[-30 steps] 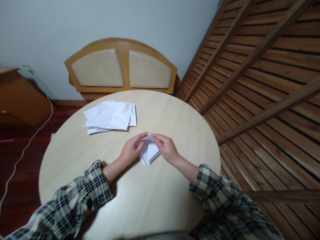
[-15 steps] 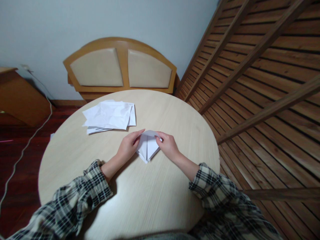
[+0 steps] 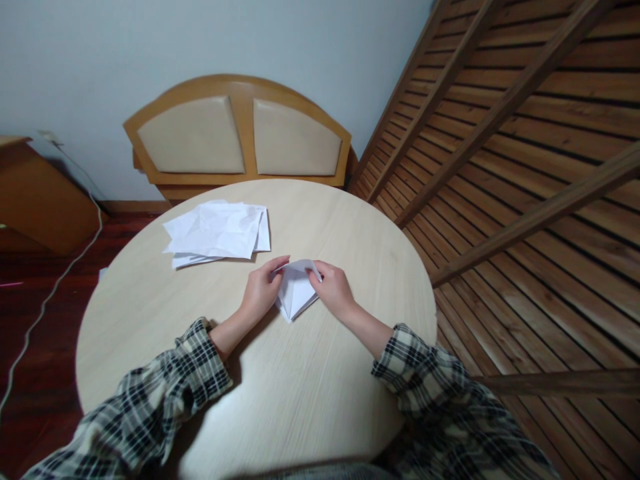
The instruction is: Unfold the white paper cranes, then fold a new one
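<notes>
Between my two hands is a folded sheet of white paper (image 3: 299, 288), its pointed end towards me and its upper edge bent upward. My left hand (image 3: 261, 288) pinches the paper's left upper corner between thumb and fingers. On the other side, my right hand (image 3: 334, 287) grips the right upper corner, thumb on the near face. Some of the fingers are hidden behind the paper. Beyond my left hand lies a loose stack of creased white paper (image 3: 215, 230).
The round pale wooden table (image 3: 300, 387) carries all the paper. Behind it stands a headboard (image 3: 240, 127) with two cream panels. A slatted wooden partition (image 3: 525, 200) leans along the right. A white cable (image 3: 45, 307) runs over the dark red floor at left.
Both hands have drawn slightly closer together. The folded paper's upper edge is bent more sharply, and its near point has shifted a little left and away from me.
</notes>
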The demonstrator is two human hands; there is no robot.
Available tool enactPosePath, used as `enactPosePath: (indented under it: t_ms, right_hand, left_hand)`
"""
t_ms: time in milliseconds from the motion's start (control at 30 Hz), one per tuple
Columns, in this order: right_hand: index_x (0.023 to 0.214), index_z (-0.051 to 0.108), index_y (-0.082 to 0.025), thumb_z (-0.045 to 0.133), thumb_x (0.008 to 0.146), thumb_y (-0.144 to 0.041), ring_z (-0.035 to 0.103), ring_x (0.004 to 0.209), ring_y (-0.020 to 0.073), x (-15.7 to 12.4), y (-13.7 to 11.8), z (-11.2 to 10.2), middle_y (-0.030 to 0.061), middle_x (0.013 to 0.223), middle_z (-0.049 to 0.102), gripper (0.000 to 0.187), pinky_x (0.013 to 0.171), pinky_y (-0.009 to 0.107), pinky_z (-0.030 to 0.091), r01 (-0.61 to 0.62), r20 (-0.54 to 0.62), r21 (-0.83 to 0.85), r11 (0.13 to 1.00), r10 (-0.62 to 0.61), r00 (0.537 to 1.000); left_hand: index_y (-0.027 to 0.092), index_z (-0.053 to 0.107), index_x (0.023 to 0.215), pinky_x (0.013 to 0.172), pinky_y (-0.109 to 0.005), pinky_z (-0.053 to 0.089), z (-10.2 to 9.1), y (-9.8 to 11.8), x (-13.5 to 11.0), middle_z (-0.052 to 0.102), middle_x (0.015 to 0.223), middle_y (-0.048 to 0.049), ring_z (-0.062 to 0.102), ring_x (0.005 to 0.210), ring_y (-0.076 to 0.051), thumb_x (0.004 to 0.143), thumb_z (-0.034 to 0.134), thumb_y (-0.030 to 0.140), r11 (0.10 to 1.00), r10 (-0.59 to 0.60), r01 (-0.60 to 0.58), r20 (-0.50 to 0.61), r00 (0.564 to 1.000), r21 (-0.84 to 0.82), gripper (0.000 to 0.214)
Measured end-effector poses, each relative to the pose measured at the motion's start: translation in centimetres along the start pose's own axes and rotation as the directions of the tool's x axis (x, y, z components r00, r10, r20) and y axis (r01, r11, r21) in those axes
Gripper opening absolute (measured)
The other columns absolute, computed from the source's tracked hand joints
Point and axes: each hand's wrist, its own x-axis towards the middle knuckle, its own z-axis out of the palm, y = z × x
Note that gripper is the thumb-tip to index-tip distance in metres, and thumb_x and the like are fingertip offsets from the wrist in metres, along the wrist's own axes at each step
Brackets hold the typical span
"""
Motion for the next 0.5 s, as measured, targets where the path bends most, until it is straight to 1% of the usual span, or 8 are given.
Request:
enactPosePath:
  t_ms: [133,200,333,400,500]
  right_hand:
    - [0.104,0.072,-0.027,0.055,0.091,-0.017,0.069,0.100,0.0223,0.3,0.3,-0.2,0.0034,0.107,0.074,0.024,0.089,0.039,0.055,0.025,-0.023,-0.003,1.000,-0.025,0.999]
    - [0.103,0.073,-0.027,0.056,0.086,-0.010,0.068,0.102,0.0214,0.5,0.6,-0.2,0.0025,0.108,0.075,0.029,0.092,0.039,0.054,0.063,-0.002,-0.013,0.998,-0.063,0.998]
    - [0.102,0.074,-0.024,0.053,0.077,0.002,0.069,0.103,0.0200,0.6,1.3,-0.2,0.0026,0.108,0.076,0.042,0.095,0.039,0.053,0.129,0.086,-0.038,0.991,-0.125,0.988]
    - [0.102,0.075,-0.025,0.053,0.074,0.004,0.068,0.110,0.0204,0.5,1.7,-0.3,0.0022,0.110,0.075,0.046,0.099,0.040,0.050,0.167,0.151,-0.054,0.984,-0.157,0.976]
    - [0.103,0.075,-0.026,0.055,0.072,0.005,0.064,0.118,0.0219,0.2,2.2,-0.6,0.0014,0.115,0.074,0.048,0.102,0.043,0.047,0.228,0.243,-0.084,0.970,-0.202,0.949]
  left_hand:
    - [0.016,0.066,0.120,0.094,-0.044,0.058,-0.1,-0.1,-0.1,0.074,0.117,-0.0094,0.070,0.105,-0.022,0.086,0.047,0.005,0.998,0.050,-0.051,0.017,0.999,0.038,0.041]
    - [0.017,0.067,0.118,0.093,-0.043,0.058,-0.2,-0.1,-0.1,0.074,0.116,-0.0090,0.070,0.104,-0.022,0.084,0.048,0.004,0.996,0.069,-0.071,0.051,0.996,0.053,0.041]
    - [0.019,0.070,0.112,0.099,-0.046,0.054,-0.5,-0.2,-0.2,0.074,0.116,-0.0079,0.068,0.109,-0.023,0.077,0.051,-0.003,0.984,0.116,-0.137,0.177,0.977,0.110,0.046]
    - [0.020,0.071,0.111,0.100,-0.048,0.053,-0.7,-0.4,-0.2,0.073,0.118,-0.0088,0.066,0.114,-0.025,0.075,0.053,-0.004,0.971,0.152,-0.191,0.244,0.958,0.146,0.047]
    - [0.019,0.073,0.108,0.098,-0.050,0.054,-1.1,-0.8,-0.4,0.073,0.116,-0.0103,0.064,0.116,-0.028,0.075,0.057,-0.004,0.945,0.197,-0.266,0.318,0.927,0.190,0.043]
